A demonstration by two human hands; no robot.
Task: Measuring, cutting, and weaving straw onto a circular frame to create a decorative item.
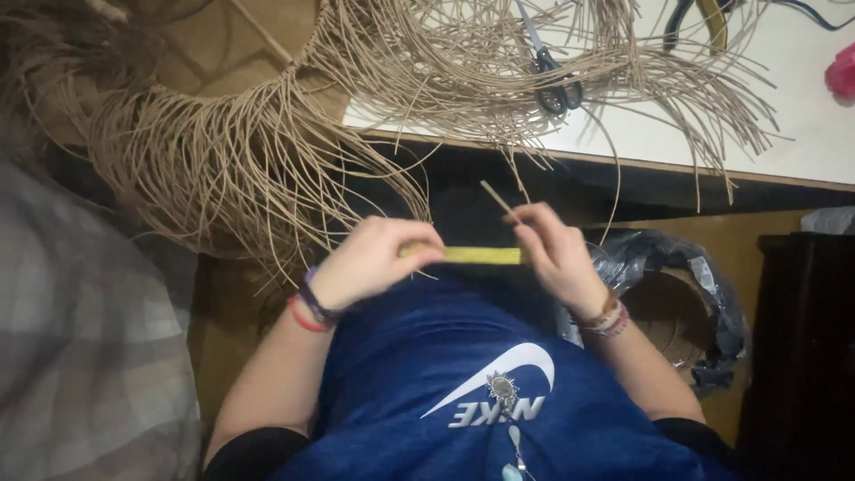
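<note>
1. Yellow strip (472, 256): flat, narrow, held level between both hands just above the lap, over the blue shirt (463, 392); stretched end to end, it seems, to keep it straight.
2. Left hand (374, 260): fingers curled shut over the strip's left end; bracelets at the wrist.
3. Right hand (554, 254): pinched closed on the strip's right end, a thin tan stick (499, 200) also rising from its fingertips.
4. Bin with dark plastic liner (677, 303): beside the right forearm, on the floor.
5. Loose straw-coloured fibre bundle (267, 151): hanging off the table edge, near the hands.
6. White table (802, 142): farther off, bearing scissors (552, 76) among the fibres.
</note>
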